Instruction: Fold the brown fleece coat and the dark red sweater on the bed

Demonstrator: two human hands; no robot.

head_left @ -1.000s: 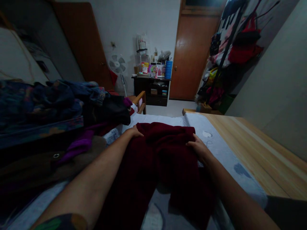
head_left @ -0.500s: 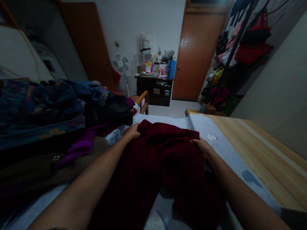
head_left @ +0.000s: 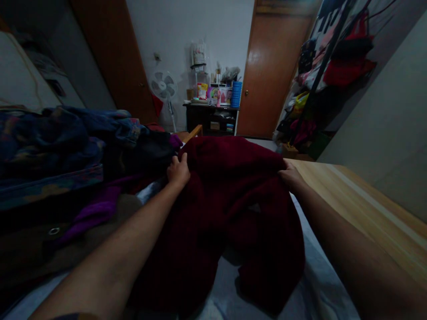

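A pair of dark red trousers [head_left: 230, 191] is spread between my hands, the waist end away from me and the two legs towards me. Its far edge bulges up off the bed. My left hand [head_left: 179, 171] is closed on the upper left edge of the cloth. At the upper right edge, my right hand [head_left: 291, 174] grips the cloth, its fingertips partly hidden. Under the legs a pale blue-grey patterned sheet [head_left: 227, 284] shows.
Left of me lies a heap of clothes [head_left: 66, 138], with a purple garment [head_left: 100, 209] among them. A bare wooden board [head_left: 353, 200] runs along the right. Further off stand a fan [head_left: 164, 84], a dark cabinet [head_left: 200, 118], a door [head_left: 262, 66] and a rack of hanging bags [head_left: 350, 71].
Both hands have moved up and a little apart, lifting and stretching the waist end of the trousers. The cloth now covers more of the sheet at the far side.
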